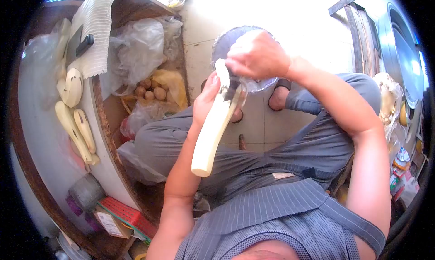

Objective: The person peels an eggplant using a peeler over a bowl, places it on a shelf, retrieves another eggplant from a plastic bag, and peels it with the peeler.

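A long, pale, peeled vegetable (209, 142) with a few dark spots slants across the middle of the view, its cut end toward my body. My left hand (207, 97) is closed around its upper part. Beside its far end, my right hand (258, 56) is curled into a closed, slightly blurred grip. What the right fingers hold is hidden. A blurred, shiny brownish strip (240, 96) shows just below them, its kind unclear. Under the hands stands a round container with a greyish lining (222, 45).
At left, several peeled pale vegetables (71, 128) lie on a white surface (36, 115) near a dark-handled blade (81, 45). Round brown items (158, 93) sit in a yellow bag below. A red basket (122, 212) is nearer. Large metal basins (405, 56) lean at right.
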`<state>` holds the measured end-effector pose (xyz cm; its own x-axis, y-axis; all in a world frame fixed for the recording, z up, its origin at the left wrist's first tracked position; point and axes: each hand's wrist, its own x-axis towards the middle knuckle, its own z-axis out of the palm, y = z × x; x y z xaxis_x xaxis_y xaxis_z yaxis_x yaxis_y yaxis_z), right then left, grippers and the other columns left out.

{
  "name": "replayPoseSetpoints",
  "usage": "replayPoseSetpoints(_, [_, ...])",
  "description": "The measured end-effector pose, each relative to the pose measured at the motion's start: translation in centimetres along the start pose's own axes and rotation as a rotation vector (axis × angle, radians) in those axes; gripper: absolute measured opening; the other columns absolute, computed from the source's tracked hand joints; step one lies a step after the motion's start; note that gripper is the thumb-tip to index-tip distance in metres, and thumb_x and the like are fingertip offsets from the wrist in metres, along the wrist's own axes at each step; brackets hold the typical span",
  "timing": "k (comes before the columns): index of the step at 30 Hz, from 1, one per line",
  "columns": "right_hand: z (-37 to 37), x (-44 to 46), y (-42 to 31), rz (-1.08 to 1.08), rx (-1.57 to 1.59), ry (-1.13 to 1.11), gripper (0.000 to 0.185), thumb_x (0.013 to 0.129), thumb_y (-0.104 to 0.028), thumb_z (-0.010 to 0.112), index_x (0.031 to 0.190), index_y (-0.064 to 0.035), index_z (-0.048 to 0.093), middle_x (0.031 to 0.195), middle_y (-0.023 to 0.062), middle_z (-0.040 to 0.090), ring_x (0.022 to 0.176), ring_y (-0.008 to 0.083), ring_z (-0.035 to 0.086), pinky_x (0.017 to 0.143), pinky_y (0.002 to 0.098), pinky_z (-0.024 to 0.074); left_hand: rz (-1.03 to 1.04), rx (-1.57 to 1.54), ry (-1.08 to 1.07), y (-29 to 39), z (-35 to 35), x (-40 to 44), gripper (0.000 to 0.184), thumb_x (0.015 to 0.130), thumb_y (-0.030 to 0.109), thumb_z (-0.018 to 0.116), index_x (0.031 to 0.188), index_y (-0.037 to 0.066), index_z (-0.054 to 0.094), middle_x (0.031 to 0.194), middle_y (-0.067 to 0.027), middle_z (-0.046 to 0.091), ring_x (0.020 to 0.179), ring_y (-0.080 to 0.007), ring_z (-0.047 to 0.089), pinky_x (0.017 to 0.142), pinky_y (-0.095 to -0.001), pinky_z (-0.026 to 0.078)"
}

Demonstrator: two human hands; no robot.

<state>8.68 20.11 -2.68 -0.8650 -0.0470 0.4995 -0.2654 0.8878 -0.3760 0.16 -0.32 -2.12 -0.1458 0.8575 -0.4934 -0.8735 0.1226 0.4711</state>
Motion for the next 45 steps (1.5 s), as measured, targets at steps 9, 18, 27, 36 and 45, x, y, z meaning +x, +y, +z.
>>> replayPoseSetpoints(9, [-0.6,-0.9,3.4,0.153,0.091,-0.046,0.032,0.094,-0.027,0.056,0.068,-0.0072,0.059,0.059,0.0143,0.054,0.055,0.0344,0.054,0.053,0.0426,0.0431,-0.133,0.072,-0.081,0.2,0.2,-0.4,0.043,0.106,0.038,0.034,0.119,0.0,0.051,0.09,-0.026,0.062,0.06,-0.0266,0.058,0.045,-0.0334,0.047])
replayPoseSetpoints(18, [-0.8,-3.3,7.9,0.269,-0.084,-0.175,0.035,0.095,-0.031,0.054,0.072,-0.0077,0.065,0.062,0.0158,0.059,0.059,0.0344,0.061,0.051,0.0424,0.0457,-0.159,0.087,-0.13,0.7,1.1,-1.0,0.039,0.105,0.037,0.035,0.122,0.004,0.048,0.083,-0.0249,0.059,0.051,-0.0253,0.054,0.038,-0.0319,0.044])
replayPoseSetpoints(27, [-1.6,-2.8,7.7,0.366,-0.352,-0.109,0.03,0.096,-0.032,0.054,0.079,-0.0128,0.069,0.064,0.0131,0.064,0.058,0.0332,0.063,0.051,0.0435,0.0494,-0.082,0.163,0.192,0.5,-1.1,0.1,0.057,0.105,0.051,0.034,0.117,0.001,0.058,0.093,-0.0204,0.068,0.068,-0.027,0.065,0.061,-0.0339,0.056])
replayPoseSetpoints(36, [-0.8,-0.5,1.8,0.06,0.038,-0.107,0.032,0.094,-0.03,0.056,0.07,-0.0095,0.061,0.063,0.0136,0.059,0.058,0.0321,0.059,0.056,0.0422,0.0465,-0.132,0.406,0.209,0.0,1.1,-0.5,0.062,0.105,0.052,0.033,0.112,-0.005,0.059,0.085,-0.0165,0.067,0.063,-0.023,0.066,0.058,-0.0307,0.056])
replayPoseSetpoints(45, [-1.2,-2.6,6.5,0.421,0.088,-0.134,0.04,0.096,-0.036,0.054,0.072,-0.0066,0.068,0.067,0.0166,0.063,0.061,0.035,0.06,0.06,0.0436,0.0468,-0.122,0.169,-0.141,1.0,1.4,-1.2,0.058,0.107,0.044,0.03,0.142,0.0,0.042,0.098,-0.0186,0.065,0.071,-0.0208,0.066,0.055,-0.029,0.055])
